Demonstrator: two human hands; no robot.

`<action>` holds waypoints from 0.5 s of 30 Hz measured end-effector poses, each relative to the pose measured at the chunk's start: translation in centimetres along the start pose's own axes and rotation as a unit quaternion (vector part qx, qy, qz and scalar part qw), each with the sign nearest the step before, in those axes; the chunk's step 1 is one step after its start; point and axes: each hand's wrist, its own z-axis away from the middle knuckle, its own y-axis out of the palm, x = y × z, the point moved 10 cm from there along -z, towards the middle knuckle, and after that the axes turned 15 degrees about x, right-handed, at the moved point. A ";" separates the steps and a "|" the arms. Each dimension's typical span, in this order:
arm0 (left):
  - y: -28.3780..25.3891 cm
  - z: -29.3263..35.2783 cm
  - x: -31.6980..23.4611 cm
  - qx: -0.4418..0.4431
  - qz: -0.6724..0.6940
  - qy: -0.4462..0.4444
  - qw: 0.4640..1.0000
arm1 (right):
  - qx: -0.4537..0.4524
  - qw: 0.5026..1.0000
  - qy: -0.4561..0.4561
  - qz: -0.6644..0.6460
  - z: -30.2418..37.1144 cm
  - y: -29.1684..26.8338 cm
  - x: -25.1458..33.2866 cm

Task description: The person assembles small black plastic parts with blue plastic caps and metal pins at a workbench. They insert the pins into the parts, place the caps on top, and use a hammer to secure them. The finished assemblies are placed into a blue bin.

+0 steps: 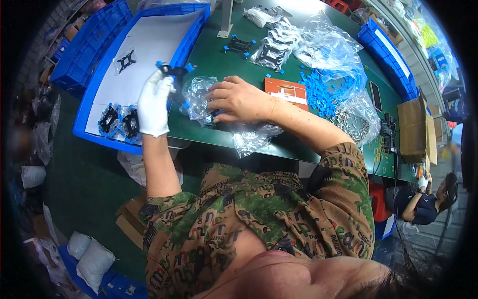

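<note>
My left hand (153, 107), in a white glove, is closed around a black X-shaped bracket (174, 71) with blue tips, above the table's left edge. Part of the bracket is hidden behind the fingers. Right beside it, my bare right hand (240, 101) has its fingers curled over a crumpled clear plastic bag (198, 90); the fingertips are partly lost against the plastic. A second clear bag (251, 139) hangs over the near table edge below that wrist. Another black bracket with blue tips (240, 45) lies farther back on the green table (214, 60).
At left, a blue bin (82, 117) holds several bagged brackets. Small blue pieces (318, 92), loose metal screws (351, 119) and an orange-and-white box (286, 91) lie right of centre. More bagged brackets (273, 50) are behind; a phone (375, 96) and cardboard box (413, 130) are at right. Someone works far right.
</note>
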 end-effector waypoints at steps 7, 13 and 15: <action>5.0 -0.9 3.5 0.138 0.005 -0.035 0.990 | 0.022 1.000 0.001 0.013 0.6 0.7 0.2; 3.6 -1.1 7.7 0.097 -0.097 -0.103 0.985 | 0.057 0.998 0.005 -0.008 2.2 1.3 -0.7; 4.2 -0.8 7.0 0.106 -0.113 -0.101 0.983 | 0.063 0.998 0.014 -0.013 2.8 1.5 -0.9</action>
